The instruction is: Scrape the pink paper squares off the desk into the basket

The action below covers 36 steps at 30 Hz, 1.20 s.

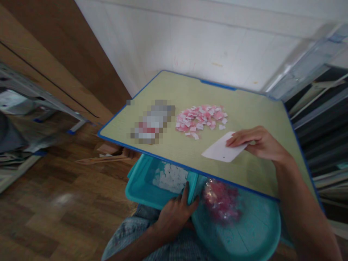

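Note:
My right hand (255,143) pinches the right side of a flat white card (221,150) just over the tabletop. A small dark spot shows near the card's lower edge. My left hand (176,214) is down below the table's front edge, its finger and thumb gripping the rim of a teal rectangular tray (136,188). White flat pieces (174,177) lie inside that tray. Beyond the card, a loose pile of small pink and white pieces (201,117) is spread on the table.
A blue-edged, pale yellow-green folding table (252,108) stands against a white wall. A blurred-out object (153,121) lies on its left. A round teal basin (261,232) holds a shiny clear bag of pink pieces (221,201). A metal-legged frame (54,98) stands at left on the wooden floor.

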Motion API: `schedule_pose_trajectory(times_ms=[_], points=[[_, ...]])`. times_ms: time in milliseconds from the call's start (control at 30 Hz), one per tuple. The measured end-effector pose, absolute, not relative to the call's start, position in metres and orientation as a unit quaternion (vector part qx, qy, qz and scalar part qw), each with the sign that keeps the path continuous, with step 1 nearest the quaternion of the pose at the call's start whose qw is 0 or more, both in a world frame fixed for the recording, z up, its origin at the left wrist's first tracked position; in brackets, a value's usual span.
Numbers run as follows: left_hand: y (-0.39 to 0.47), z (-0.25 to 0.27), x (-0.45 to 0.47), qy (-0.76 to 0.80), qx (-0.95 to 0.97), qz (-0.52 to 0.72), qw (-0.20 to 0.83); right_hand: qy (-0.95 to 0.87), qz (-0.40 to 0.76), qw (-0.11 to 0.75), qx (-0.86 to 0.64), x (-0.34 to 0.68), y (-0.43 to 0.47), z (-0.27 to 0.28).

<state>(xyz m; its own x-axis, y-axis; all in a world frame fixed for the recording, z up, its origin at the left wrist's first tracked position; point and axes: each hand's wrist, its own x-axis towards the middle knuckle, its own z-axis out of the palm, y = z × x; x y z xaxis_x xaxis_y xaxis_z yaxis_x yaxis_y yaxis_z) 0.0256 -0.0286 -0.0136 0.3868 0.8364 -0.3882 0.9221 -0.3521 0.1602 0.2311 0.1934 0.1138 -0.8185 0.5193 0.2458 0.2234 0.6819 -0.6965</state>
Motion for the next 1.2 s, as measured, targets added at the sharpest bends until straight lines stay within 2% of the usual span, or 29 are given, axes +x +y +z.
schedule_pose_trajectory(times_ms=[200,400,600,700,867,967,1067,1200], points=[[-0.028,-0.012,0.026,0.54,0.812,-0.124,0.182,-0.873,0.365,0.282,-0.156,0.208,0.187,0.1],[-0.028,-0.013,0.025,0.539,0.812,-0.131,0.184,-0.894,0.377,0.212,-0.114,0.201,0.185,0.098],[-0.029,-0.013,0.025,0.539,0.812,-0.133,0.181,-0.895,0.399,0.113,-0.166,0.244,0.197,0.121],[-0.029,-0.013,0.026,0.541,0.811,-0.131,0.177,-0.885,0.407,0.117,-0.195,0.26,0.199,0.125],[-0.029,-0.013,0.026,0.544,0.811,-0.126,0.172,-0.841,0.401,0.198,-0.304,0.273,0.201,0.128],[-0.028,-0.013,0.026,0.546,0.81,-0.128,0.173,-0.786,0.33,0.309,-0.422,0.278,0.205,0.126],[-0.027,-0.011,0.026,0.547,0.809,-0.13,0.175,-0.729,0.258,0.423,-0.473,0.28,0.213,0.12],[-0.027,-0.009,0.026,0.545,0.81,-0.129,0.176,-0.678,0.227,0.495,-0.493,0.279,0.225,0.11]])
